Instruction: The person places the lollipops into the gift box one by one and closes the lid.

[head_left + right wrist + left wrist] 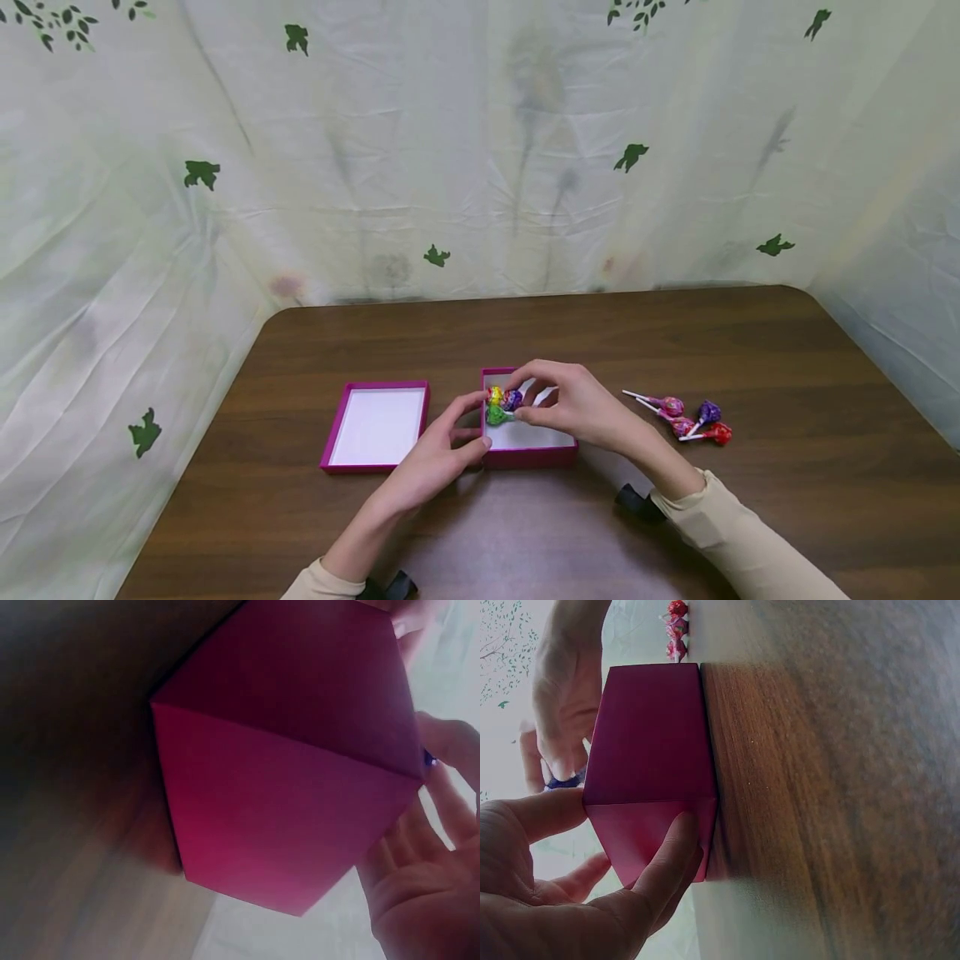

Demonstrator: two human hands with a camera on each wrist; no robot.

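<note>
A pale drape (465,125) printed with green leaves hangs behind a brown wood-grain table (442,342). In the head view, an open magenta box (531,459) sits between the hands, at two o'clock from the left hand (437,454), whose nearly straight, spread fingers rest against its left side. The right hand (576,404) reaches into it, thumb and fingertips closed in a pinch on a purple-wrapped lollipop (513,401) at nine o'clock from its palm. A yellow lollipop (494,394) and a green lollipop (496,415) lie just beside that one. The white-lined lid (378,425) rests at nine o'clock from the box; at three lie two pink lollipops (672,407), a loose purple lollipop (708,412) and a red lollipop (721,433).

From the left wrist, the left fingers touch the box's wall and rim, while the right hand pinches the purple wrapper at ten o'clock.

From the right wrist, the box's outer walls fill the middle, the right hand at four o'clock.
</note>
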